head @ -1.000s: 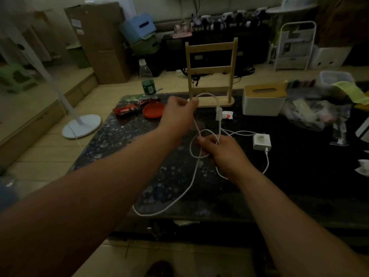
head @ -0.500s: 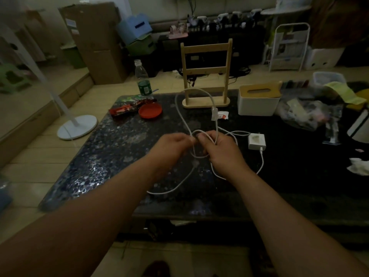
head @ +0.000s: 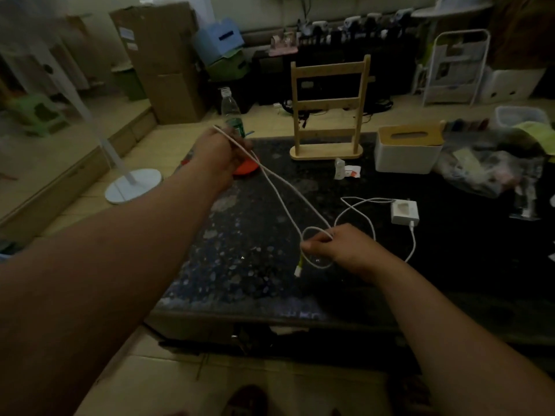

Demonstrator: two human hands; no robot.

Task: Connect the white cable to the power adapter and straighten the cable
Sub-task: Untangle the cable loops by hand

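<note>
A white cable runs as a doubled strand from my left hand, raised at the table's far left, down to my right hand near the table's middle. My left hand is closed on the fold of the cable. A small loop is pinched in my right hand, and the cable's free plug end hangs just below it. From there the cable curls right across the dark table to the white power adapter, where it is plugged in.
A wooden stand, a white tissue box and a small white item with a red tag sit at the back. A red dish and a bottle are by my left hand. Plastic bags clutter the right.
My left hand has moved from beside my right hand up and away to the far left, and the cable between them is now taut. The big loop near the stand is gone.
</note>
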